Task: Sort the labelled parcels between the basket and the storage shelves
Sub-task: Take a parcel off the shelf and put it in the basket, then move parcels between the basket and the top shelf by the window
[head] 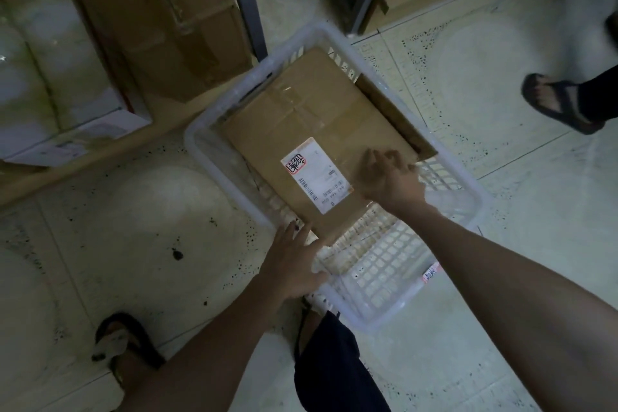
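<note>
A brown cardboard parcel [311, 124] with a white shipping label [316, 174] lies tilted inside a white plastic basket [451, 201] on the floor. My right hand [389, 179] rests on the parcel's right edge, fingers curled over the side. My left hand [294, 261] lies flat by the parcel's near corner, at the basket's near-left rim, fingers spread. Whether the left hand grips the corner is unclear. A second brown cardboard piece [398, 117] stands between the parcel and the basket's right wall.
Low storage shelves at upper left hold a large brown box [160, 20] and a white package [57, 53]. A grey shelf post [244, 0] stands behind the basket. Another person's sandalled foot [558, 104] is at right. My own feet [127, 344] are below.
</note>
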{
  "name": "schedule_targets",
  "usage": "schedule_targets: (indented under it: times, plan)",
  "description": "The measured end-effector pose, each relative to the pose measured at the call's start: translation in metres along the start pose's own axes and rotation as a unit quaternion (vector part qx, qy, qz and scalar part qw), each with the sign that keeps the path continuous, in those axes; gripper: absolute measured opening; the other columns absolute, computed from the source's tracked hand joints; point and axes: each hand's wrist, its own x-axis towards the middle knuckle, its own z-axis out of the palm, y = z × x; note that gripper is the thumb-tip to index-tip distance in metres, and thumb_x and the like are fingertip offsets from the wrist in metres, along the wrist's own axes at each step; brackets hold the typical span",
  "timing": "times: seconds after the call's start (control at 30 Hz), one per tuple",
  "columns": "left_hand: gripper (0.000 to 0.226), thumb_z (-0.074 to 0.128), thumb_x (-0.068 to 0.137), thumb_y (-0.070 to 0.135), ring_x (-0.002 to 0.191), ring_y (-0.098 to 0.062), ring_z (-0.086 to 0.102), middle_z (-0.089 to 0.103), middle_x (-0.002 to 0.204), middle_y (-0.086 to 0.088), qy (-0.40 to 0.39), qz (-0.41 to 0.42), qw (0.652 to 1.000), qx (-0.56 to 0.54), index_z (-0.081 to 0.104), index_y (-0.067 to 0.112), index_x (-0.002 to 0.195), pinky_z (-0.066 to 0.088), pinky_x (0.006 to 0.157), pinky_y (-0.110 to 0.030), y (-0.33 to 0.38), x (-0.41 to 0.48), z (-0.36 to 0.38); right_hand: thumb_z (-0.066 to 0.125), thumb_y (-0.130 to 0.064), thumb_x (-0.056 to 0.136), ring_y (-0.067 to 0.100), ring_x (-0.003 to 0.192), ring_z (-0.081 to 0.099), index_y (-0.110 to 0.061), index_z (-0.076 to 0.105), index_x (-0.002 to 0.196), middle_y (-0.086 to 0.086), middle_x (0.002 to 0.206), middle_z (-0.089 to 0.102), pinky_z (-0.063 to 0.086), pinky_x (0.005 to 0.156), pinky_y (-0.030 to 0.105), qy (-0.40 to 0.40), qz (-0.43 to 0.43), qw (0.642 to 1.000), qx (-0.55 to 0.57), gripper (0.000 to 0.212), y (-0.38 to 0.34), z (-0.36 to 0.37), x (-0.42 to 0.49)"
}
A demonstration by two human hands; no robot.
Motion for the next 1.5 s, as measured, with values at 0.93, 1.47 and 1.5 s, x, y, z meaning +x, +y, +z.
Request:
schedule_targets:
  times: [0.93, 1.47, 1.5]
  plan:
    - [0.051, 0.056, 0.084, 0.034, 0.126, -0.024, 0.041, 0.047, 0.138, -0.004, 0.575, -0.033, 0.815, 0.064, 0.047, 0.021, 0.133, 0.035, 0.103, -0.037, 0.009, -0.628, -0.355, 0.061, -0.032, 0.086, 0.026, 0.132, 0.038, -0.019, 0.027, 0.146, 0.007, 0.146, 0.038, 0.042, 0.099, 0.041, 0.343, -0.379, 0.855, 0.091, 0.070, -0.425, -0.420, -0.487]
    - [0.050, 0.057, 0.085, 0.038, 0.125, -0.023, 0.043, 0.049, 0.138, -0.004, 0.745, -0.183, 0.640, 0.035, 0.046, 0.024, 0.132, 0.036, 0.101, -0.035, -0.076, -0.978, -0.382, 0.064, -0.036, 0.086, 0.028, 0.116, 0.058, -0.019, 0.041, 0.140, 0.008, 0.142, 0.047, 0.051, 0.090, 0.038, 0.368, -0.639, 0.669, 0.097, 0.061, -0.690, -0.474, -0.737]
    - [0.051, 0.057, 0.085, 0.037, 0.126, -0.023, 0.042, 0.049, 0.138, -0.005, 0.745, -0.190, 0.639, 0.031, 0.046, 0.024, 0.132, 0.035, 0.101, -0.034, -0.085, -0.982, -0.382, 0.064, -0.035, 0.086, 0.028, 0.116, 0.057, -0.019, 0.042, 0.140, 0.009, 0.141, 0.048, 0.050, 0.091, 0.038, 0.363, -0.640, 0.671, 0.094, 0.060, -0.701, -0.473, -0.736]
